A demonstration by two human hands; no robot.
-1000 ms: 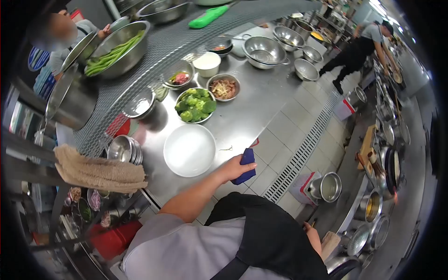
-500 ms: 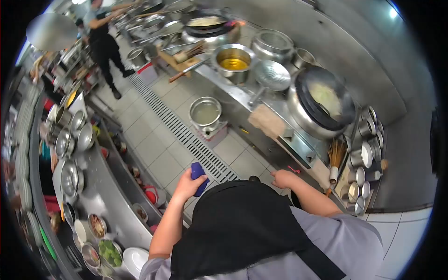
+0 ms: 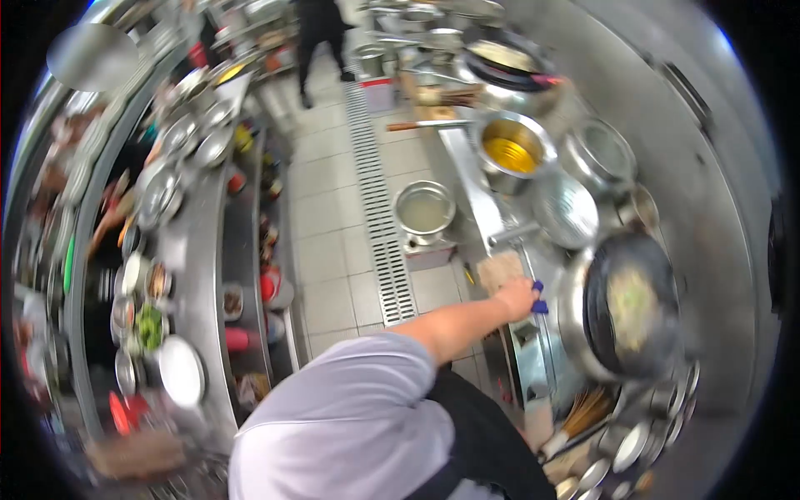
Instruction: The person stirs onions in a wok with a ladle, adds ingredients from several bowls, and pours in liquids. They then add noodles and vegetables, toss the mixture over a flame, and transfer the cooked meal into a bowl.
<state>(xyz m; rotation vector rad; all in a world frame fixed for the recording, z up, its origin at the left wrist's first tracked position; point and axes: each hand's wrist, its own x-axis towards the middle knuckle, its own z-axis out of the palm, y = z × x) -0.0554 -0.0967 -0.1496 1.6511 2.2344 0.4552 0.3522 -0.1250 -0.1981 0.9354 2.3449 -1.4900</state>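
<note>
My left hand [image 3: 515,298] is stretched out to the right over the edge of the steel range, closed round a folded purple cloth [image 3: 539,302]. It is at the corner of a tan cloth [image 3: 498,272] lying on the range edge. Just right of it sits a black wok [image 3: 637,304] with pale food and some green in it. Beyond the hand a perforated ladle [image 3: 567,210] rests on the range, near a pot of yellow oil [image 3: 510,153]. My right hand is hidden.
A pot of cloudy liquid [image 3: 425,210] stands beside the floor drain [image 3: 375,183]. At left, a steel counter [image 3: 196,283] holds bowls and a white plate [image 3: 182,371]. A bamboo brush [image 3: 587,410] lies near small metal containers. A person in dark trousers [image 3: 321,37] stands farther back.
My left hand has swung across to the right with the purple cloth, from over the floor to the range edge. My right hand has gone out of sight. The view has turned.
</note>
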